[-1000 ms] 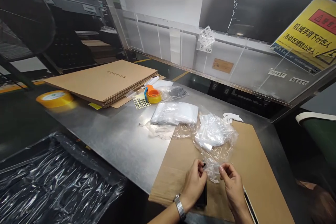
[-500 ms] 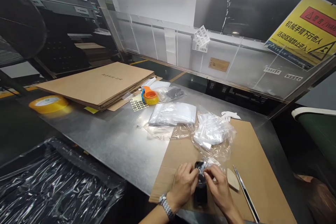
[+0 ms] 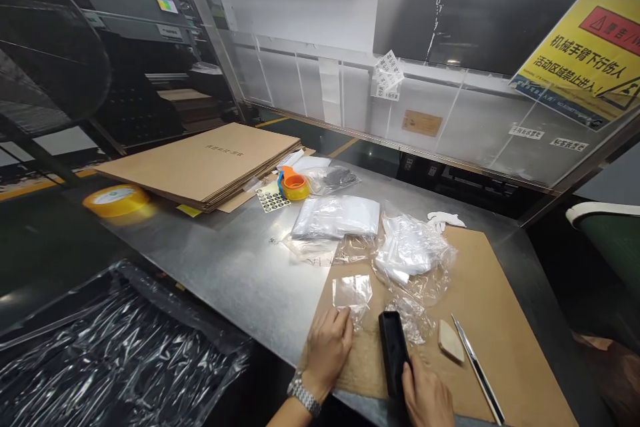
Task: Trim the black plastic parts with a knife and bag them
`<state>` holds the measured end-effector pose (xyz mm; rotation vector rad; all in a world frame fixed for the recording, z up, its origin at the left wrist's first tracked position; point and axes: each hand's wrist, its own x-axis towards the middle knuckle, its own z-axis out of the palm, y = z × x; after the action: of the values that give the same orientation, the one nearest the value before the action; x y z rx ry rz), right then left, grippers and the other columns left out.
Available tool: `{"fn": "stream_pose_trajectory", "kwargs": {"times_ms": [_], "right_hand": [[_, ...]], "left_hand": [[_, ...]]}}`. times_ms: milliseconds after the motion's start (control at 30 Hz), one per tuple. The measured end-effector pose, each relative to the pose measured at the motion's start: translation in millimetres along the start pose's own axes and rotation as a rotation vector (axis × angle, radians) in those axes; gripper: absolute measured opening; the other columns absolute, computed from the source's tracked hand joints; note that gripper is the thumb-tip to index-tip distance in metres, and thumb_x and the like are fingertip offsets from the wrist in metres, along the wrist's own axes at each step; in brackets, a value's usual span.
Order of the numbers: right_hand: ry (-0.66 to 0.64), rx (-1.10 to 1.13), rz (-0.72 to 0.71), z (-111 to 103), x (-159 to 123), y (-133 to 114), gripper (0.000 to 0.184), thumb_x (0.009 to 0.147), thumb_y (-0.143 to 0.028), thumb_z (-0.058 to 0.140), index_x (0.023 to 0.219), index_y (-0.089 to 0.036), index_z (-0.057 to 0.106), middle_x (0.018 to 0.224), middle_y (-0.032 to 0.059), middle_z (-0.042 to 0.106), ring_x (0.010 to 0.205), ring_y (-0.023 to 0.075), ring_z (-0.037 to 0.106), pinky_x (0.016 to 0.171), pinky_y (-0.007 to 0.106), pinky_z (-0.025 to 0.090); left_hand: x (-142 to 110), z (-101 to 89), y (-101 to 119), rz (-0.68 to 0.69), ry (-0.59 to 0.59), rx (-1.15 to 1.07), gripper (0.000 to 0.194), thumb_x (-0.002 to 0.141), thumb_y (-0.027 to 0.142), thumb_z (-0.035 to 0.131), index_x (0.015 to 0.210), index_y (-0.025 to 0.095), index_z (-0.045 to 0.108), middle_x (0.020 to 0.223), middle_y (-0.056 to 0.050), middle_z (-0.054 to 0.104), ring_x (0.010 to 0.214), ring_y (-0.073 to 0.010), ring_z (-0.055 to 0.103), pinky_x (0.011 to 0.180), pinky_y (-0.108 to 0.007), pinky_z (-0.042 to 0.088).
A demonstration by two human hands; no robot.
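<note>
My left hand (image 3: 329, 345), with a metal-band watch at its wrist, is closed on the lower edge of a small clear plastic bag (image 3: 354, 292) above the cardboard sheet. In my right hand (image 3: 426, 390) is the near end of a long, narrow black open box (image 3: 393, 347), tilted slightly. Beside the box lies crumpled clear film (image 3: 414, 320). A beige rounded block (image 3: 451, 340) and a slim silver-and-black knife-like tool (image 3: 477, 368) rest to the right on the cardboard sheet (image 3: 505, 320).
Clear plastic bags (image 3: 336, 215) and a loose plastic heap (image 3: 413, 250) lie ahead. Farther left are a tape dispenser (image 3: 295, 185), a sticker sheet (image 3: 273, 198), stacked flat cartons (image 3: 215, 160) and a yellow tape roll (image 3: 116, 201). A clear panel (image 3: 360, 93) stands behind the table.
My hands have moved apart from the black box's far end. The clear bag is now off to the left in my left hand; my right hand has shifted down to the box's near end.
</note>
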<state>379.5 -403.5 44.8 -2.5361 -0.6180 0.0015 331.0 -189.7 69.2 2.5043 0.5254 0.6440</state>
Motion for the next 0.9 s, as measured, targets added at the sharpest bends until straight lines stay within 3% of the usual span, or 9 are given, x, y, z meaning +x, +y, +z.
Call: {"fn": "stream_pose_trajectory", "kwargs": {"times_ms": [67,167,233,333,433,633,800,900], "right_hand": [[-0.025,0.068,0.008,-9,-5,1,0.036,0.089,-0.044,0.031,0.072,-0.025,0.057,0.052,0.0025,0.061,0.044,0.0189,0.057,0.042,0.026,0.035],[-0.224,0.375,0.035,-18,-10,-5,0.043,0.087,-0.055,0.031,0.077,-0.023,0.058,0.057,-0.0003,0.057,0.049,0.0144,0.053,0.047,0.023,0.037],[-0.378,0.584,0.092,-15,-11,-10,0.050,0.082,-0.064,0.034,0.073,-0.020,0.055,0.057,-0.0021,0.052,0.052,0.0118,0.049,0.049,0.021,0.037],[-0.460,0.655,0.183,-2,-8,-12,0.058,0.076,-0.074,0.029,0.064,-0.020,0.046,0.050,-0.0050,0.042,0.043,0.0091,0.043,0.041,0.019,0.033],[-0.443,0.581,0.221,6,-4,-10,0.059,0.077,-0.075,0.022,0.064,-0.021,0.043,0.044,-0.0060,0.039,0.033,0.0096,0.039,0.034,0.020,0.029],[-0.255,0.335,0.158,-2,-9,-17,0.041,0.082,-0.058,0.038,0.073,-0.024,0.059,0.058,0.0050,0.060,0.058,0.0224,0.060,0.052,0.028,0.039],[-0.196,0.258,0.116,-4,-5,-24,0.036,0.086,-0.051,0.036,0.082,-0.026,0.062,0.062,0.0057,0.066,0.058,0.0235,0.063,0.053,0.028,0.040],[-0.178,0.273,0.113,-6,3,-26,0.039,0.090,-0.048,0.028,0.089,-0.024,0.060,0.059,0.0027,0.065,0.054,0.0202,0.062,0.049,0.025,0.040]], "left_hand": [[-4,0.6,9,-0.006,-0.029,0.006,0.022,0.086,0.021,0.042,0.080,0.021,0.063,0.073,-0.004,0.056,0.073,-0.0204,0.053,0.069,-0.034,0.041],[-3,-2.0,17,-0.011,-0.082,-0.031,0.026,0.087,0.025,0.041,0.074,0.020,0.063,0.076,-0.005,0.054,0.074,-0.0208,0.052,0.068,-0.034,0.042],[0,-5.1,18,0.011,-0.138,-0.092,0.028,0.088,0.024,0.039,0.078,0.020,0.065,0.077,-0.005,0.056,0.075,-0.0194,0.055,0.067,-0.032,0.045],[0,-9.6,16,0.082,-0.232,-0.184,0.026,0.088,0.019,0.039,0.091,0.022,0.065,0.080,-0.003,0.062,0.077,-0.0160,0.060,0.068,-0.026,0.049],[-6,-11.5,14,0.120,-0.266,-0.207,0.025,0.088,0.018,0.041,0.096,0.022,0.064,0.083,-0.003,0.065,0.081,-0.0148,0.062,0.072,-0.024,0.050],[-22,-1.1,20,0.113,-0.173,-0.093,0.025,0.090,0.017,0.036,0.095,0.017,0.061,0.080,-0.007,0.062,0.077,-0.0193,0.060,0.067,-0.032,0.050],[-30,3.4,28,0.278,-0.134,-0.053,0.023,0.088,0.015,0.039,0.088,0.020,0.062,0.074,-0.004,0.060,0.069,-0.0186,0.058,0.059,-0.029,0.048],[-32,-0.8,29,0.358,-0.099,-0.043,0.024,0.087,0.012,0.038,0.094,0.018,0.060,0.071,-0.004,0.060,0.066,-0.0180,0.057,0.057,-0.028,0.047]]}}
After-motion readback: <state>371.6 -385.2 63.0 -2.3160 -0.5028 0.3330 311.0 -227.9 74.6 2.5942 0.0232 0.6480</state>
